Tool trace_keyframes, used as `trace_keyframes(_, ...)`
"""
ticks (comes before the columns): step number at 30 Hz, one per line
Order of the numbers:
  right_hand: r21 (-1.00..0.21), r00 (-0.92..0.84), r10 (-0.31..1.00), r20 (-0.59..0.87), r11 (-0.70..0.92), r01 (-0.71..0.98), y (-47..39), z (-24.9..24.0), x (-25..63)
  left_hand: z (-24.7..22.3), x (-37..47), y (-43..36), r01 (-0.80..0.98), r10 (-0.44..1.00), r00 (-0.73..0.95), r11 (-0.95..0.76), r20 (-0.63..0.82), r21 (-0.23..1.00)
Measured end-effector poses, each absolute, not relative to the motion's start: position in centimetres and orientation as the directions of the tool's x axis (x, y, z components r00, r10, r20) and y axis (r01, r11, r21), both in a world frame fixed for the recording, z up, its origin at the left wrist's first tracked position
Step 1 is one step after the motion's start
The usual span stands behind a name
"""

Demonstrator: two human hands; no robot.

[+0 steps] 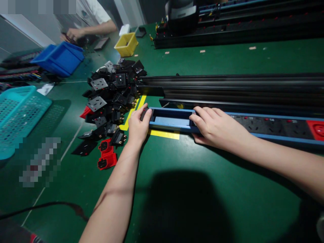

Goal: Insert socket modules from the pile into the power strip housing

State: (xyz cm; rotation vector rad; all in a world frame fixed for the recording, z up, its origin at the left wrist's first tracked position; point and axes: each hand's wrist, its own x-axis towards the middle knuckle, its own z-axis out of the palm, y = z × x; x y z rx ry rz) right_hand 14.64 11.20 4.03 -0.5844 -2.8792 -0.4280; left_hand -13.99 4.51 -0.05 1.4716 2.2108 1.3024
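Observation:
A long blue power strip housing (172, 128) lies across the green table, with black socket modules (274, 125) fitted along its right part and a red socket (318, 130) farther right. Between my hands its channel is open and shows a pale blue floor. My left hand (138, 125) grips the left end, thumb and forefinger around a small black piece there, which my fingers partly hide. Over the strip curls my right hand (212, 126), fingertips at the edge of the nearest black module and thumb low at the front side.
Left of the strip is a heap of black and grey socket modules (118, 98), with red sockets (106, 153) in front. Black rails (227, 84) lie behind. A teal basket (22, 111), blue bin (62, 59) and yellow bin (126, 45) stand leftward. Another person's hand (74, 34) is at the back.

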Motion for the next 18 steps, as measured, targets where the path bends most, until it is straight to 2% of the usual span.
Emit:
trace_keyframes(11,0.240,-0.910,0.353,0.217,0.884,0.400,11.18,4.06,14.61,-0.13,-14.21,4.57,0.660,0.823,-0.486,0.125,0.294,0.741)
trace_keyframes(18,0.259,-0.908,0.349,0.233,0.877,0.404,11.19,4.02,14.58,0.09,-13.42,4.54,0.734,0.870,-0.382,0.081,0.311,0.674)
